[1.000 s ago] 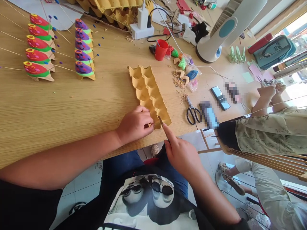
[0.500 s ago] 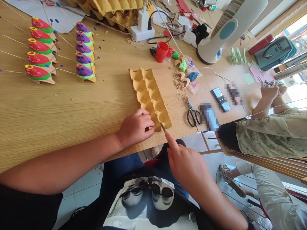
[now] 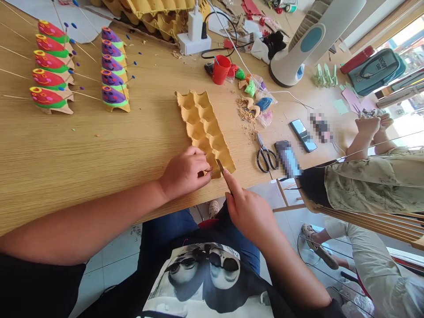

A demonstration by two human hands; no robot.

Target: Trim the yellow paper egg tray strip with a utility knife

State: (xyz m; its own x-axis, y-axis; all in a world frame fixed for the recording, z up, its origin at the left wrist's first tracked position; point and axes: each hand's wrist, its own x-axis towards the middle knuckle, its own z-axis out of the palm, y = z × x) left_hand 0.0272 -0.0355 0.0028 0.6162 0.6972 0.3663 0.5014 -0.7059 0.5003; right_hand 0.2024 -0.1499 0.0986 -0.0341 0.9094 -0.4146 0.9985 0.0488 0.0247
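A yellow egg carton (image 3: 207, 126) with two rows of cups lies on the wooden table in front of me. My left hand (image 3: 185, 172) is closed on its near left edge, fingers curled over the rim. In my right hand (image 3: 250, 212) is a knife (image 3: 221, 167), its thin blade laid on the carton's near end and the index finger stretched along its back. The handle is mostly hidden in my fist. Black-handled scissors (image 3: 265, 154) lie to the right of the carton.
Painted red carton figures (image 3: 49, 97) and purple ones (image 3: 114, 96) stand at the left. Behind the carton are a red cup (image 3: 221, 70), a power strip (image 3: 194, 44) and a white fan (image 3: 291, 66). Phones (image 3: 303, 134) lie right, near another person's hands (image 3: 372, 123).
My right hand has moved slightly up and left, taking the knife blade farther in over the carton. My left hand keeps its hold on the carton. The whole view has shifted slightly.
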